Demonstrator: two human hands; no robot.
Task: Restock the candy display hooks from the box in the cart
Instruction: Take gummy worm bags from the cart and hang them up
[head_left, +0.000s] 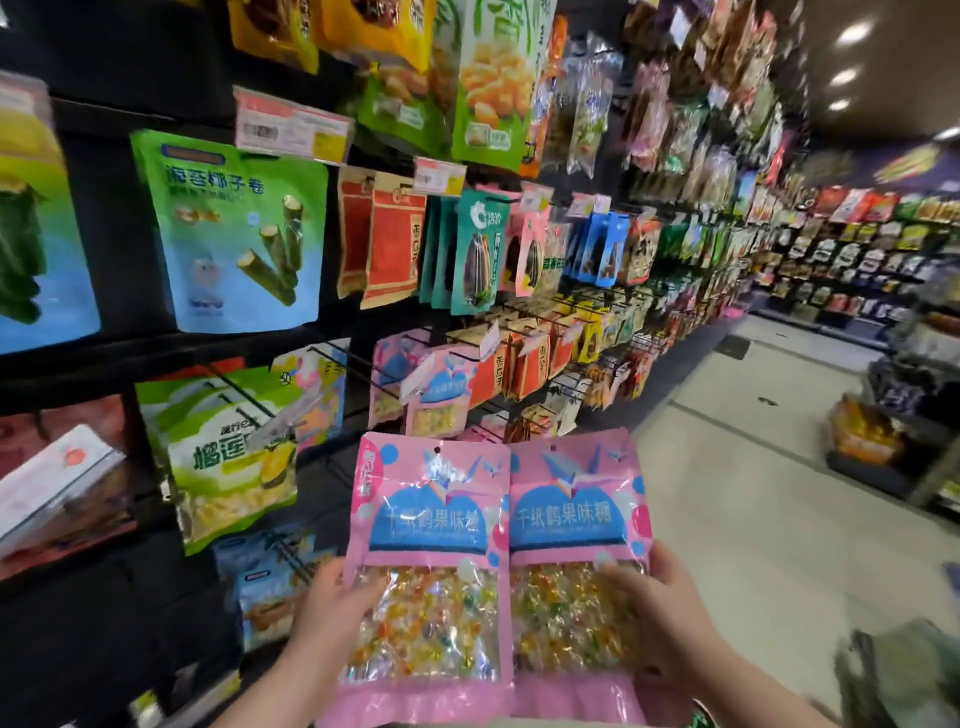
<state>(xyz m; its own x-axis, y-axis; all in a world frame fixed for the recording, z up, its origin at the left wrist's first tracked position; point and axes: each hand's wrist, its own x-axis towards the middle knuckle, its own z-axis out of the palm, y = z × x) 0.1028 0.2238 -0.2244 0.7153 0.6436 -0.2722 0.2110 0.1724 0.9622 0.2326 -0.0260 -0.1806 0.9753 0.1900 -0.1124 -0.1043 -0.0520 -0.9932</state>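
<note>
Bright, even shop light falls from round ceiling lamps (852, 32) at the upper right. Glare streaks the glossy pink candy bags (431, 519) and sheens the pale floor (753, 493). The wide lens bends the left edge, where hanging packets (31, 234) smear with motion blur; the far aisle is soft.

Black hook wall (119, 249), stock hung in rows. Landmark: hung pink candy bags (439, 397). Left of them, green pouch (228, 457); above them, red-brown packets (387, 239); just right of them, orange packets (524, 361).
</note>
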